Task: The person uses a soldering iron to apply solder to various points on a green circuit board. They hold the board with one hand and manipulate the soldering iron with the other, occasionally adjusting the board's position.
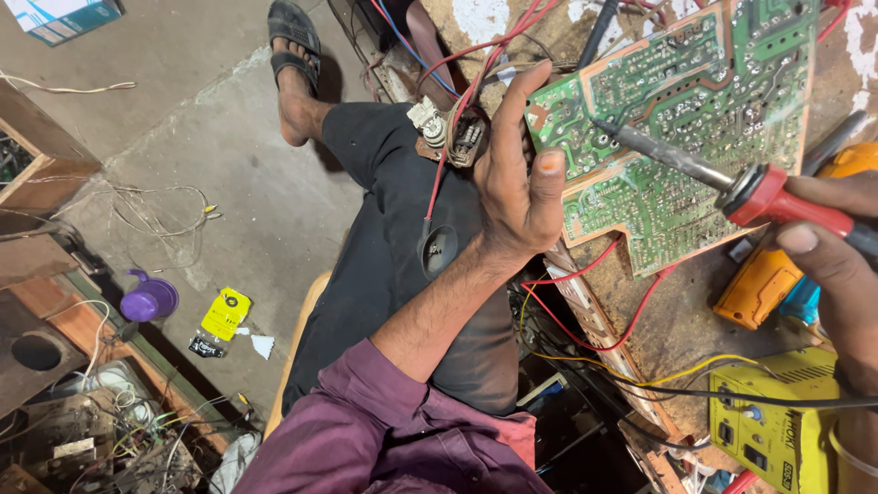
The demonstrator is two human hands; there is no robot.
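My left hand (514, 174) grips the left edge of a green circuit board (681, 128), holding it tilted up with its solder side toward me. My right hand (837, 252) holds a soldering iron (732, 183) with a red and black handle. The iron's dark tip rests on the board's solder side near its upper left, and a wisp of smoke rises there. Red wires and a small part with white connectors (439, 128) hang from the board's far side behind my left hand.
A worn workbench (681, 325) lies under the board with an orange multimeter (759, 284) and a yellow box-shaped instrument (773, 425). Red, yellow and black wires cross its edge. My legs stretch over the concrete floor (219, 174), with a purple funnel (148, 297) and clutter to the left.
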